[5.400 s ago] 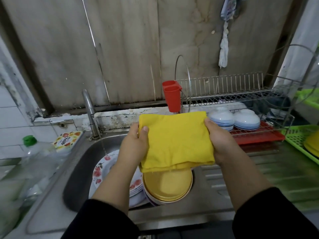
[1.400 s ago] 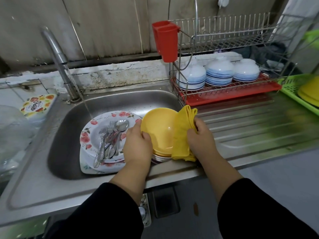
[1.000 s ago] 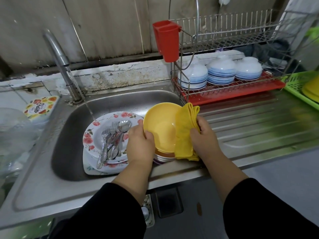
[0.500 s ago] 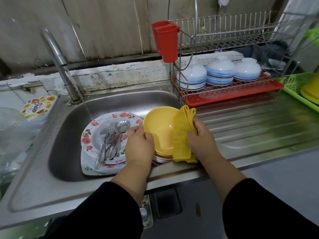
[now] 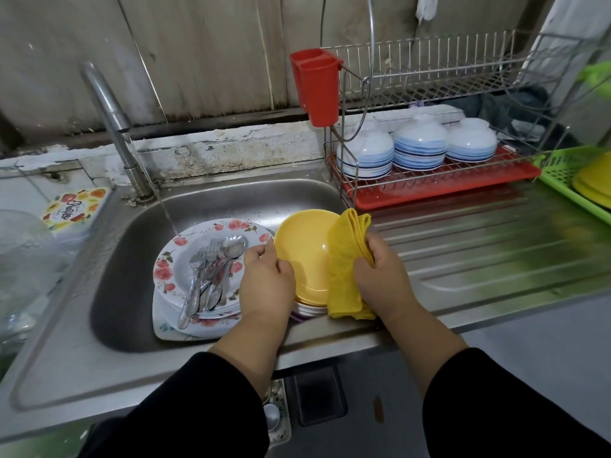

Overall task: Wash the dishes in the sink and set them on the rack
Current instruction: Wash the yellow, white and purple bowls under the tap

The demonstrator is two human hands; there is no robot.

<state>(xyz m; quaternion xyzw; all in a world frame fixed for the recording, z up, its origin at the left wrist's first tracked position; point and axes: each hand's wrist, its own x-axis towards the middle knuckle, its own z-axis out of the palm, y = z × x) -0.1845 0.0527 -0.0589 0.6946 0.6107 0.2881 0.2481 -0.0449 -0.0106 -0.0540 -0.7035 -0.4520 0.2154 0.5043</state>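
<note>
Steel sink (image 5: 109,285), left to right: plates (image 5: 172,256) with cutlery (image 5: 211,269), then a tilted yellow bowl (image 5: 304,252) pinched at its left rim by the left hand (image 5: 266,282). A folded cloth (image 5: 344,259) is gripped by the right hand (image 5: 383,276) and draped over the bowl's right rim. The hollow is faced toward the cloth hand, so wiping is judged to fall to it; the rack (image 5: 429,183) is set farther right.

In the sink (image 5: 139,246), the plate stack (image 5: 185,269) carries the cutlery (image 5: 211,272), with the bowl (image 5: 302,249) at its 3 o'clock. The tap (image 5: 114,127) stands at the sink's 11 o'clock, the rack (image 5: 429,180) at its 2 o'clock.
</note>
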